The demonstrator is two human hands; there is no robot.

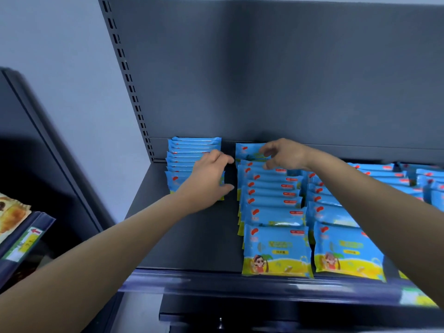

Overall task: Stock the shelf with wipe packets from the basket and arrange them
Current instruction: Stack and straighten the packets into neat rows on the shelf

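Blue wipe packets stand in rows on a dark grey shelf. The left row is short and sits at the back. My left hand grips its front packets, fingers over the top and thumb at the right side. The second row runs from the back to the shelf's front edge. My right hand pinches the top of that row's rearmost packet, which stands higher than the others. A third row and more packets lie to the right. The basket is out of view.
Bare shelf floor lies in front of the left row. A slotted upright bounds the shelf on the left, and a price rail runs along its front. A neighbouring shelf at the lower left holds snack packs.
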